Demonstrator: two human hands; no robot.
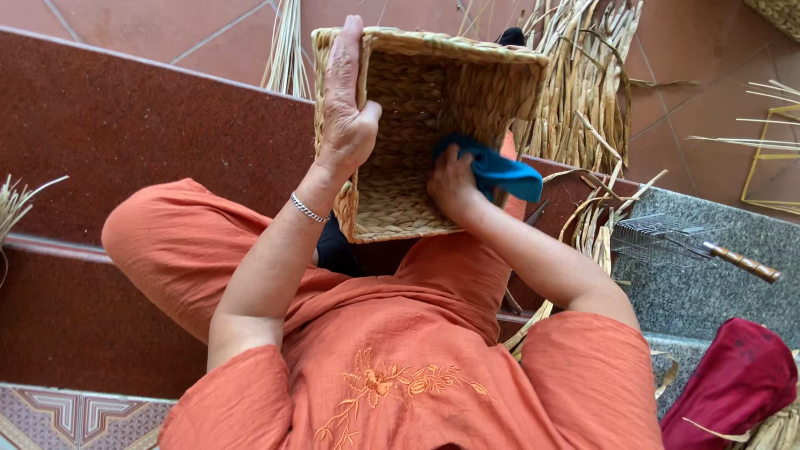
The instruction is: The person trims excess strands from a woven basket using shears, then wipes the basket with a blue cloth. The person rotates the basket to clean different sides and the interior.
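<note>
1. The square woven basket of pale tan plaited straw (417, 142) sits in the upper centre of the frame, tipped on its side with the open mouth toward the camera, resting on the person's lap above the orange trousers (175, 242).
2. The left hand (346, 108) is closed over the basket's left wall: fingers run up the outside edge to the rim, thumb hooked inside. A thin silver bracelet (308, 208) sits on that wrist.
3. The right hand (454, 183) is inside the basket near the lower right wall, curled tight around a crumpled blue cloth (500, 171), which is pressed against the weave.
4. Handling judgement: likely light, held up by one hand on a wall. Weave looks stiff enough to hold shape but with some give; rough surface, not slippery. Rim and upper wall seem the firmest places to grip.
5. Surroundings: a bundle of loose dried straw strands (583, 83) at upper right, just behind the basket; more strands curl at the right knee.
6. A wire grill rack with wooden handle (692, 246) lies on the grey stone step at right; a dark red cloth bundle (733, 383) at lower right.
7. Obstructions: the straw bundle crowds the basket's right side; the left side is open.
</note>
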